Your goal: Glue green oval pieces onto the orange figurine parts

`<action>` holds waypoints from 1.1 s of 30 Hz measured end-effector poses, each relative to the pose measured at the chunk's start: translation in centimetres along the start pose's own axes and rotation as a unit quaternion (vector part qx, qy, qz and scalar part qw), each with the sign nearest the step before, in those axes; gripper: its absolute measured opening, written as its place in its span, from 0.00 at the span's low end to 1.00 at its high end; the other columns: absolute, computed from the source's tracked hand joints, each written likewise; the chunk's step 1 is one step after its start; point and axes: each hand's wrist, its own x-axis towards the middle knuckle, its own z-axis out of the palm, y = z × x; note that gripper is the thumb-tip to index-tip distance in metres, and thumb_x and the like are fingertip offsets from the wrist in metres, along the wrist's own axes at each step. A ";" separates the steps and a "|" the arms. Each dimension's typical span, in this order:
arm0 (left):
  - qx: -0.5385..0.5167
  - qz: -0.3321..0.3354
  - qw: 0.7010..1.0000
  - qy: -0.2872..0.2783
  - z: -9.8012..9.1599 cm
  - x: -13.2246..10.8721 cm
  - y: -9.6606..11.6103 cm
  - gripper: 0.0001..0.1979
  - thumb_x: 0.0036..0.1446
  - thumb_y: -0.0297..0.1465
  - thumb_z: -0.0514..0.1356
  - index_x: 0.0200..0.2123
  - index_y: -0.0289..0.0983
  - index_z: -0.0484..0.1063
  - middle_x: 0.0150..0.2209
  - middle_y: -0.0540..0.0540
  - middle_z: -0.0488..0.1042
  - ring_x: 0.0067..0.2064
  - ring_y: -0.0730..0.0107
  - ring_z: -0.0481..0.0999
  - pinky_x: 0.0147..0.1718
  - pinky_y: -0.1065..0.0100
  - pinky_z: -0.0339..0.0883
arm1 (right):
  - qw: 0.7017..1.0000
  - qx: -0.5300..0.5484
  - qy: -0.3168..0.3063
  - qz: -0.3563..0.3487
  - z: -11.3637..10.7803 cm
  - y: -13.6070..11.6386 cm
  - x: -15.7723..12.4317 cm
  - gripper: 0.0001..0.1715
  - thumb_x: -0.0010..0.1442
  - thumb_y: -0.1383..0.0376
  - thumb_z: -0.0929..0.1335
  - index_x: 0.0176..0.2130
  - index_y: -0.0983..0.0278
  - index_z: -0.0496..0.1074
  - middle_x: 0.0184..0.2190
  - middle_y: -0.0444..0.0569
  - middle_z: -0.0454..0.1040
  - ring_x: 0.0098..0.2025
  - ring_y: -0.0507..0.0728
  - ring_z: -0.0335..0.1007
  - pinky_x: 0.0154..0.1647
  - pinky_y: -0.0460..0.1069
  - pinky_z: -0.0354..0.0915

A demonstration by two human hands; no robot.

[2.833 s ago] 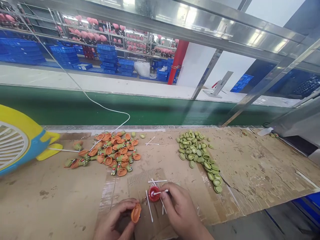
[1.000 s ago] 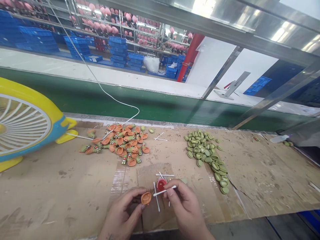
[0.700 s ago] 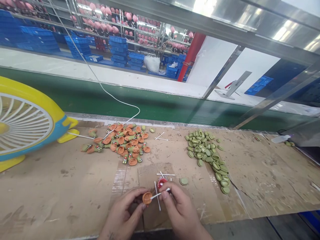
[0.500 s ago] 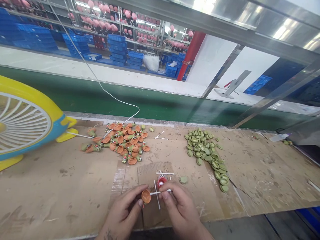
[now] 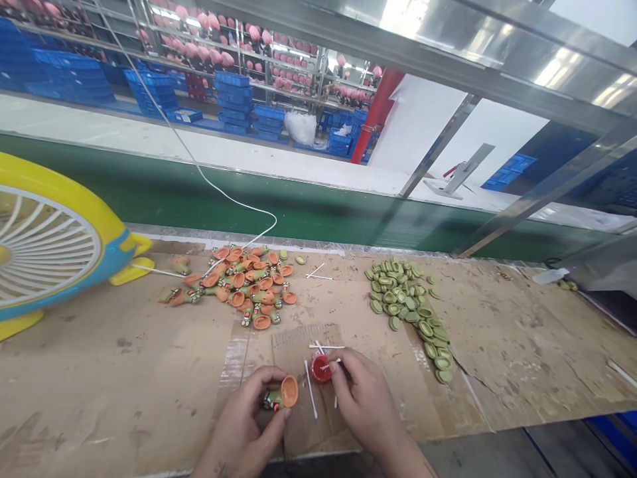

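Note:
A small green-and-orange figurine (image 5: 288, 392) with a hollow orange top is held between the thumb and fingers of my left hand (image 5: 253, 418). My right hand (image 5: 365, 401) pinches a cotton swab (image 5: 332, 364), whose far tip dips into a small red pot (image 5: 321, 377). Beside the pot, a loose cotton swab (image 5: 310, 390) lies between my hands. More swabs (image 5: 326, 346) lie just behind the pot. All of this is over a cardboard piece (image 5: 293, 338).
Orange-and-green figurines (image 5: 259, 292) are heaped at the back left. Oval green pieces (image 5: 398, 292) make a pile to the right. A yellow-and-blue fan (image 5: 107, 245) stands at the left, its white cable (image 5: 239, 199) running upward. Behind the table runs a green wall (image 5: 318, 216).
My right hand has taken the swab from the figurine's hollow to the red pot. My left hand has turned the figurine, so its green body shows more.

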 end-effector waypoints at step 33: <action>-0.039 -0.036 0.995 -0.088 -1.0 0.5 1.7 0.09 0.61 0.31 0.62 0.45 0.41 0.78 0.44 0.43 0.81 0.46 0.60 0.80 0.44 0.68 0.75 | 0.988 0.155 0.014 -0.012 1.2 -3.0 -0.8 0.11 0.72 0.65 0.63 0.39 0.60 0.73 0.33 0.44 0.77 0.36 0.53 0.74 0.39 0.45 0.65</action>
